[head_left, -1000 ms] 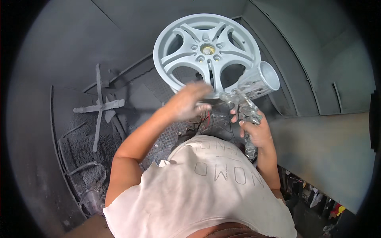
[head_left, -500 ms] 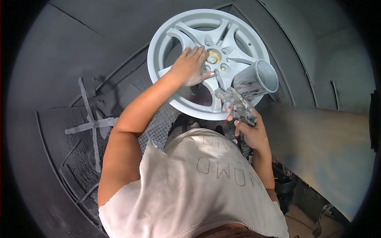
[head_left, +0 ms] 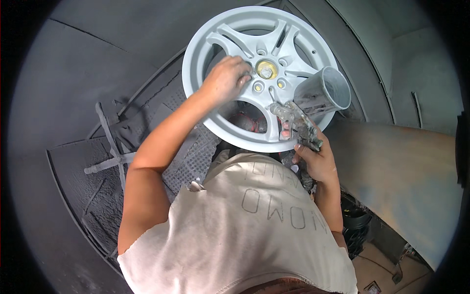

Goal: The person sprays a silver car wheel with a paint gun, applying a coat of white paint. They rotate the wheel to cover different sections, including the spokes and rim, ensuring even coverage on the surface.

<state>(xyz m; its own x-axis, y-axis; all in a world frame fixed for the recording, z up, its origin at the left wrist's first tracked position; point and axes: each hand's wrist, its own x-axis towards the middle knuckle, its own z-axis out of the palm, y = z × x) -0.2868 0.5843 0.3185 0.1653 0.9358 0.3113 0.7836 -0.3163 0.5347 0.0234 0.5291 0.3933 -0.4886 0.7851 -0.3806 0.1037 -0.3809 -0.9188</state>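
A pale grey-white alloy wheel [head_left: 298, 88] with several double spokes and a yellowish hub centre faces me. My left hand [head_left: 226, 79] is over its left spokes, beside the hub. Its fingers are curled in with the thumb close to them, and whatever lies between the fingertips is hidden. At the wheel's lower right, my right hand [head_left: 317, 159] grips a paint-smeared spray gun [head_left: 306, 128]. The gun's translucent grey cup [head_left: 313, 94] tilts to the upper right, its open mouth showing, in front of the wheel's right rim.
To the left stands a grey-coated cross-shaped metal stand [head_left: 116, 159]. A brownish, blotchy panel [head_left: 391, 176] fills the right side. Beneath the wheel lies a textured floor mat [head_left: 192, 154]. Dark cables or hoses [head_left: 355, 220] hang at the lower right, and grey walls [head_left: 103, 68] surround the area.
My left hand, spread flat on the wheel before, has drawn back slightly left and curled its fingers. The spray gun and cup have shifted a little right in view.
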